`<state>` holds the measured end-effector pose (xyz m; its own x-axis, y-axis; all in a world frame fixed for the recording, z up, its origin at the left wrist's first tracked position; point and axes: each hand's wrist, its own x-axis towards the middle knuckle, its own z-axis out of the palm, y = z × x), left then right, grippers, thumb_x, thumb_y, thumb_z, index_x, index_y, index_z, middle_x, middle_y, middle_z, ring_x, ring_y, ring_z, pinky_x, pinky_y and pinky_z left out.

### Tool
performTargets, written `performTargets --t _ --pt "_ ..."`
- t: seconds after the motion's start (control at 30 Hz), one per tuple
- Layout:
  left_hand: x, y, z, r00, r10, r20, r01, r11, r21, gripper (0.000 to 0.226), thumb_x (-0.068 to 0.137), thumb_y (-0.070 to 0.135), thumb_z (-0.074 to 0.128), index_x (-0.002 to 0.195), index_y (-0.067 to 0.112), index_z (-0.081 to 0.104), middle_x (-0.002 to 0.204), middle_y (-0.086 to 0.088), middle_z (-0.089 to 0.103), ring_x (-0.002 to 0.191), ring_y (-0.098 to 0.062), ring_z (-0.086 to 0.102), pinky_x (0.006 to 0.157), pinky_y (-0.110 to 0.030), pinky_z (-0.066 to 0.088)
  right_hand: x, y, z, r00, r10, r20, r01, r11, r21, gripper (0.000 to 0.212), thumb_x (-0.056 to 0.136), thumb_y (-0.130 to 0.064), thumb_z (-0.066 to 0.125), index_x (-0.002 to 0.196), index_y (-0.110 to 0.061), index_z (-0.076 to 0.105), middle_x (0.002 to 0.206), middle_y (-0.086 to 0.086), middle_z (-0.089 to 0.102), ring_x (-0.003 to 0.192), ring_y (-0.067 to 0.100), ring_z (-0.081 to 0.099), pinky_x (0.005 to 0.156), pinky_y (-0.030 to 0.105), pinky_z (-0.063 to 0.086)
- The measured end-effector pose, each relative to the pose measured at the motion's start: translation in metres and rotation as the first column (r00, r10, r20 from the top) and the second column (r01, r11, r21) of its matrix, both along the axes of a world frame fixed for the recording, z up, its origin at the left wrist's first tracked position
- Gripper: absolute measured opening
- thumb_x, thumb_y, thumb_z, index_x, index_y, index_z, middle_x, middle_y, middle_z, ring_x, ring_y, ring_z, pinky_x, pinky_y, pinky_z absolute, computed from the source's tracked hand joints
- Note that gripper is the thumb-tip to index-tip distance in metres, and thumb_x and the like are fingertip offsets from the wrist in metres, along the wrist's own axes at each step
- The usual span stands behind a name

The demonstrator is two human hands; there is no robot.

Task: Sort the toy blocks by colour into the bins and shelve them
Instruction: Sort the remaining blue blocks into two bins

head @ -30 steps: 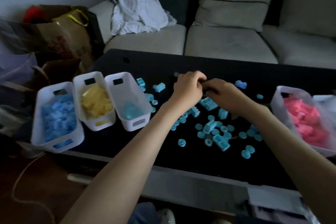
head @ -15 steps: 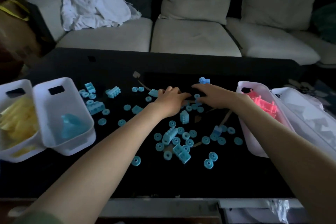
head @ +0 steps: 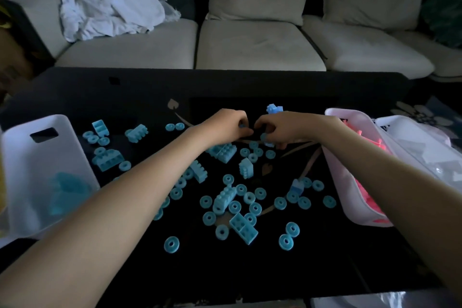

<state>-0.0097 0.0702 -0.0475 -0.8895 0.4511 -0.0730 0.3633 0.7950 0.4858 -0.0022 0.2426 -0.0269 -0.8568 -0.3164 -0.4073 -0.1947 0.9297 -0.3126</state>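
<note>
Lying scattered over the middle of the black table (head: 250, 277), turquoise blocks (head: 226, 199) and rings reach back to both hands. At the left edge a white bin (head: 62, 137) holds a few; at the right edge a bin (head: 350, 197) holds pink ones. The left hand (head: 226, 127) and right hand (head: 282, 129) (fingertips nearly touching) curl around small turquoise pieces. Behind stands a sofa (head: 255, 45).

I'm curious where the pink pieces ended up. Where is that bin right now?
The bin of pink blocks sits at the table's right edge in the head view, just beyond the right forearm, with another white bin against its far side.
</note>
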Motion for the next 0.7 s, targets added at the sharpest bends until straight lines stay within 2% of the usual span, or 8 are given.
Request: performTargets --t 0.13,0.2,0.33,0.43,0.5,0.6,0.63,0.7 --pt "-0.014 0.016 0.009 0.999 -0.01 -0.033 0.009 1.0 -0.019 0.018 0.092 0.03 0.051 0.099 0.017 0.061 0.094 -0.001 0.061 0.084 -0.017 0.058 0.068 -0.029 0.045 -0.001 0.007 0.005 0.999 -0.022 0.042 0.024 0.998 -0.05 0.066 0.087 -0.015 0.053 0.145 -0.035 0.027 0.111 -0.001 0.058 0.081 0.014 0.063 0.074 0.029 0.053" --pt "-0.027 0.025 0.017 0.999 0.027 -0.042 -0.025 0.999 0.039 0.02 0.092 0.028 0.047 0.099 0.017 0.062 0.092 -0.001 0.062 0.083 -0.018 0.058 0.065 -0.028 0.043 -0.004 0.014 0.013 0.998 -0.05 -0.032 0.048 0.997 -0.06 0.07 0.085 -0.012 0.052 0.146 -0.034 0.025 0.11 0.001 0.059 0.086 0.016 0.06 0.072 0.028 0.049" --pt "-0.057 0.038 0.014 0.99 0.057 -0.132 -0.049 0.997 0.06 0.035 0.096 0.02 0.039 0.128 0.019 0.054 0.122 -0.008 0.058 0.107 -0.023 0.057 0.084 -0.029 0.044 -0.036 0.03 0.019 0.932 -0.252 -0.262 0.239 0.968 -0.082 0.047 0.091 -0.013 0.043 0.137 -0.013 0.04 0.124 0.014 0.056 0.108 0.026 0.055 0.079 0.027 0.039" --pt "-0.078 0.055 0.001 0.999 -0.004 -0.052 -0.005 0.984 -0.175 0.049 0.099 0.016 0.03 0.146 0.032 0.031 0.15 -0.013 0.031 0.131 -0.031 0.04 0.102 -0.035 0.039 -0.06 0.029 0.011 0.897 -0.33 -0.295 0.35 0.937 0.015 0.042 0.094 -0.014 0.036 0.136 -0.006 0.031 0.125 0.021 0.052 0.108 0.034 0.054 0.083 0.038 0.042" --pt "-0.086 0.066 -0.005 0.997 -0.075 0.032 0.081 0.959 -0.27 0.048 0.101 0.02 0.03 0.146 0.035 0.029 0.151 -0.012 0.028 0.129 -0.031 0.041 0.103 -0.037 0.038 -0.067 0.023 0.005 0.902 -0.346 -0.258 0.383 0.917 0.108 0.056 0.096 -0.02 0.039 0.147 -0.014 0.015 0.132 0.021 0.048 0.116 0.036 0.05 0.095 0.046 0.043" --pt "-0.086 0.077 -0.011 0.987 -0.155 0.035 0.158 0.945 -0.286 0.035 0.1 0.022 0.036 0.134 0.021 0.043 0.141 -0.013 0.039 0.124 -0.031 0.043 0.103 -0.04 0.036 -0.072 0.018 -0.002 0.937 -0.328 -0.118 0.346 0.916 0.205 0.068 0.097 -0.037 0.04 0.151 -0.019 0.002 0.148 0.019 0.032 0.132 0.036 0.037 0.104 0.045 0.037" --pt "-0.085 0.08 -0.014 0.986 -0.164 -0.007 0.155 0.941 -0.3 0.035 0.099 0.023 0.04 0.133 0.018 0.043 0.139 -0.014 0.041 0.126 -0.031 0.042 0.104 -0.04 0.036 -0.073 0.018 -0.004 0.941 -0.337 -0.042 0.338 0.915 0.218 0.07 0.097 -0.038 0.04 0.151 -0.019 -0.001 0.15 0.02 0.028 0.133 0.036 0.036 0.104 0.045 0.037" --pt "-0.077 0.083 -0.012 0.985 -0.144 -0.101 0.105 0.941 -0.32 0.039 0.096 0.023 0.048 0.134 0.014 0.045 0.133 -0.015 0.047 0.12 -0.031 0.048 0.096 -0.037 0.039 -0.069 0.018 -0.004 0.938 -0.344 0.042 0.326 0.916 0.233 0.073 0.095 -0.036 0.043 0.151 -0.018 -0.001 0.134 0.023 0.043 0.116 0.037 0.052 0.096 0.044 0.046"
